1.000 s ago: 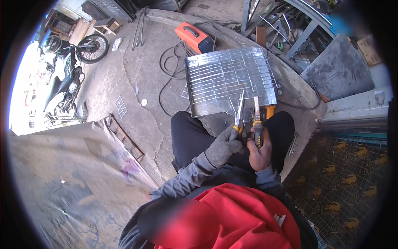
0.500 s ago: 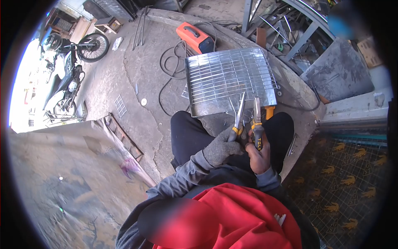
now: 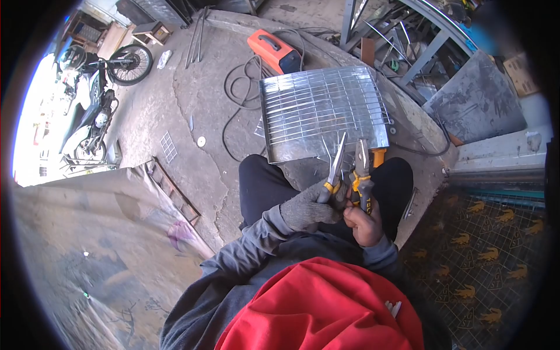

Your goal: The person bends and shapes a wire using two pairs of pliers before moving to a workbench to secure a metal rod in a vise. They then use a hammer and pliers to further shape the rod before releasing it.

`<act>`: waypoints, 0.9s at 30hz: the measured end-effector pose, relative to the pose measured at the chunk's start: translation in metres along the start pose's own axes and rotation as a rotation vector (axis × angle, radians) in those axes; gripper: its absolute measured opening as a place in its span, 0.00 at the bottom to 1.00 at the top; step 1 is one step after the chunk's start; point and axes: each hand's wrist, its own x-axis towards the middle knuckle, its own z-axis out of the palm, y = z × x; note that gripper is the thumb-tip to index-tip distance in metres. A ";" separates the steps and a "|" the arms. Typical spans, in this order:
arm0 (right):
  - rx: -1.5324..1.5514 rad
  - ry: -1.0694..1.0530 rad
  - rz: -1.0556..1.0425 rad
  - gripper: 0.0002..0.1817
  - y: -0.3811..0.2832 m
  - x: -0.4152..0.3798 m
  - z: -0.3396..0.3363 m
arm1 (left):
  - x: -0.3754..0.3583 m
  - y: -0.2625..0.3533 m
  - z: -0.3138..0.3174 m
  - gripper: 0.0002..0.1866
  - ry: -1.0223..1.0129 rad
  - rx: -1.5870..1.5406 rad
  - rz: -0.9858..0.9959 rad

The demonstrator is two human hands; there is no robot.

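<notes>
Where both hands meet at the centre of the frame, two pliers point toward the upper edge, side by side and roughly parallel. The left hand (image 3: 306, 210), gloved, is closed around the handles of long-nose pliers (image 3: 335, 172). A thinner prong stands beside their bright nose; whether it is the second jaw or a separate wire cannot be told. The right hand (image 3: 366, 226), bare, is wrapped about the handles of blunt-nosed pliers (image 3: 364, 185); how far these jaws are parted cannot be told.

Beyond the tips, at upper centre, lies the wire grid (image 3: 318, 111) on a shallow metal tray (image 3: 294, 153). The tray's long axis runs left to right, its right end slightly higher in the frame, so both pliers lie nearly crosswise to it. The right hand is nearer the tray's lower right corner, just beside a yellow part (image 3: 379, 156); the left is nearer the middle of the lower edge. An orange machine (image 3: 274, 51) stands above the tray.
</notes>
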 end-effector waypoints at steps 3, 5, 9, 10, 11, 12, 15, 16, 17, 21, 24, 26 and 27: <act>-0.008 -0.010 0.017 0.14 -0.005 -0.001 0.001 | 0.000 0.003 0.000 0.29 -0.012 0.058 -0.016; -0.184 0.024 -0.052 0.15 -0.007 0.001 0.000 | 0.005 -0.002 -0.003 0.31 -0.004 0.004 -0.007; -0.285 0.078 -0.100 0.15 -0.008 0.011 -0.006 | 0.016 -0.007 -0.011 0.31 0.154 0.193 0.060; -0.334 0.140 -0.188 0.14 -0.001 0.016 -0.008 | 0.018 -0.006 -0.012 0.29 0.206 0.255 0.068; -0.384 0.203 -0.276 0.14 0.004 0.019 -0.010 | 0.020 -0.006 -0.013 0.28 0.256 0.318 0.078; -0.384 0.205 -0.279 0.14 0.006 0.021 -0.013 | 0.020 -0.005 -0.015 0.28 0.253 0.320 0.078; -0.599 0.323 -0.406 0.13 0.005 0.022 -0.018 | 0.016 0.001 -0.017 0.24 0.252 0.315 0.052; -0.582 0.334 -0.395 0.13 0.003 0.021 -0.017 | 0.015 0.005 -0.013 0.22 0.285 0.341 0.086; -0.564 0.345 -0.385 0.12 0.000 0.020 -0.017 | 0.014 0.008 -0.012 0.20 0.317 0.370 0.121; -0.686 0.303 -0.468 0.14 -0.007 0.017 -0.018 | 0.002 0.022 -0.019 0.12 0.348 0.190 -0.091; -0.775 0.209 -0.491 0.18 -0.006 0.014 -0.019 | 0.007 0.023 -0.007 0.11 0.422 0.144 0.197; -0.857 0.186 -0.590 0.22 -0.001 0.014 -0.020 | 0.008 0.035 0.015 0.11 0.369 0.027 0.427; -0.857 0.179 -0.588 0.22 -0.001 0.013 -0.019 | 0.007 0.040 0.022 0.11 0.375 0.025 0.430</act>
